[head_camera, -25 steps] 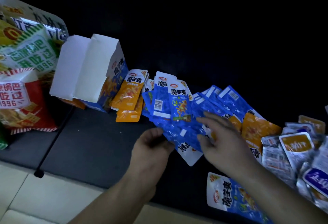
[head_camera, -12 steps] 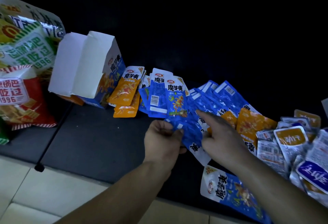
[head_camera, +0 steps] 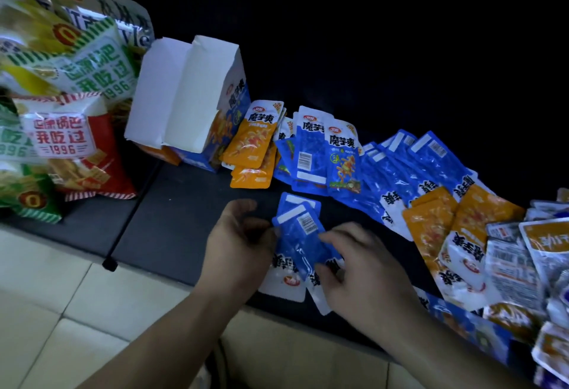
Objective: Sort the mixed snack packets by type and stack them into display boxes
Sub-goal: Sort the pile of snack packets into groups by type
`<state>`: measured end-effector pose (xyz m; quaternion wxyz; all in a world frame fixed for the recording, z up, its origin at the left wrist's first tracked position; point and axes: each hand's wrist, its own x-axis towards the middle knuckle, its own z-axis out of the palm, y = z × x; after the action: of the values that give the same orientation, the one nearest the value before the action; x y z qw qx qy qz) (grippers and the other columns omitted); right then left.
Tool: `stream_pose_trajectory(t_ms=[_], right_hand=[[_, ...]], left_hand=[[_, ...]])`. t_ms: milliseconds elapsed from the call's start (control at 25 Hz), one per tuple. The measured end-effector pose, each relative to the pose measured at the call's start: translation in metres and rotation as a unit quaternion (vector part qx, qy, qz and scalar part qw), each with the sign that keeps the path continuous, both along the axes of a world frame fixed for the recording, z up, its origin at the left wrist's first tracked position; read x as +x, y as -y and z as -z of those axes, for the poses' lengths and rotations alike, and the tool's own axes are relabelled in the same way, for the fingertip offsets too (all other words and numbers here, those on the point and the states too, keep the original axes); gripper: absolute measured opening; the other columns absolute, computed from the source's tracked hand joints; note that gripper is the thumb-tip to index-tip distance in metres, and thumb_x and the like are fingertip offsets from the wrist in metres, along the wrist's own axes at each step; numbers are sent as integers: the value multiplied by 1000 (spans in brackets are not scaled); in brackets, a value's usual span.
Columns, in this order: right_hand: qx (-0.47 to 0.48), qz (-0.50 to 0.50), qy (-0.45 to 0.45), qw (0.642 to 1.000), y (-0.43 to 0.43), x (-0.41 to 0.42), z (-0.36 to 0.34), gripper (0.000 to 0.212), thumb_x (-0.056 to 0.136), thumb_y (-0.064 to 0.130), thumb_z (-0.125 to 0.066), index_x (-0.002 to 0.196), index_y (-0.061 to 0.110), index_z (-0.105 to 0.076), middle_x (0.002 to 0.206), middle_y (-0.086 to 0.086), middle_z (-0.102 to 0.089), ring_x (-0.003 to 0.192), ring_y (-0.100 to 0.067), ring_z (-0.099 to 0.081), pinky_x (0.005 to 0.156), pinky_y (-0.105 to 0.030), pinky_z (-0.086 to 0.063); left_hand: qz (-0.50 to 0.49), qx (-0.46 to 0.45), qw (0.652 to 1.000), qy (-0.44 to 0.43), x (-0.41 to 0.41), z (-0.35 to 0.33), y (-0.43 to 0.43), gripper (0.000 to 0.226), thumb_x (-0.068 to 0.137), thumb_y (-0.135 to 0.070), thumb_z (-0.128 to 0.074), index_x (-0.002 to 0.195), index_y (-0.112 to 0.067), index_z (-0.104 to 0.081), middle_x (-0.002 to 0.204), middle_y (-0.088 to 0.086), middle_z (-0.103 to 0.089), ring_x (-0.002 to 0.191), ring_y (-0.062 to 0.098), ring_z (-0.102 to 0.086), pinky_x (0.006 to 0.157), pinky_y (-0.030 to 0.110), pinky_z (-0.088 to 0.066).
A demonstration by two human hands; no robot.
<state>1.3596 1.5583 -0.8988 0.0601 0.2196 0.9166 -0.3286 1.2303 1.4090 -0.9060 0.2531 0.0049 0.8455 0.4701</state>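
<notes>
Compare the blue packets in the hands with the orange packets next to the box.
The blue packets show barcoded backs; of the orange packets, the top one lies front up. The blue packets are gripped between the left hand and right hand; the orange packets lie untouched beside the display box. Both are small stacks of flat pouches.

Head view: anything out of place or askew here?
The box sits askew, flaps open. To the right, orange packets lie mixed among the blue packets, unsorted.
</notes>
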Motion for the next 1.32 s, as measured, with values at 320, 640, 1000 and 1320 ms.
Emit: stream_pose_trajectory(t_ms=[320,640,1000,1320], right_hand=[[-119,162,-13,979,25,-44,-3,45,88,36,-75,129,37,-57,104,8,-64,94,-14,-68,79,-35,-56],[167,103,-25,980,-62,2,5,63,87,46,-77,142,25,-56,145,3,-48,138,-25,-40,106,-43,-46],[274,52,86,957,-118,10,3,47,97,33,-62,143,26,-57,154,-2,-50,144,-28,-45,101,-44,-53],[329,-7,-128,936,-111,39,-7,34,76,6,-79,108,18,-80,127,-4,-72,121,-29,-66,85,-48,-59]], left_hand=[[48,29,998,-42,12,6,3,36,89,-8,-71,111,-36,-65,97,-15,-76,86,4,-73,79,37,-61],[224,-39,917,-329,24,-3,-13,42,82,-21,-76,123,-23,-66,143,-1,-53,127,24,-49,100,37,-46],[232,29,930,-284,36,7,-38,42,84,-29,-69,126,-25,-65,145,-6,-52,130,19,-55,102,40,-51],[459,-108,802,-366,13,5,-97,76,82,-31,-72,152,-24,-44,163,0,-37,156,32,-19,121,57,-30]])
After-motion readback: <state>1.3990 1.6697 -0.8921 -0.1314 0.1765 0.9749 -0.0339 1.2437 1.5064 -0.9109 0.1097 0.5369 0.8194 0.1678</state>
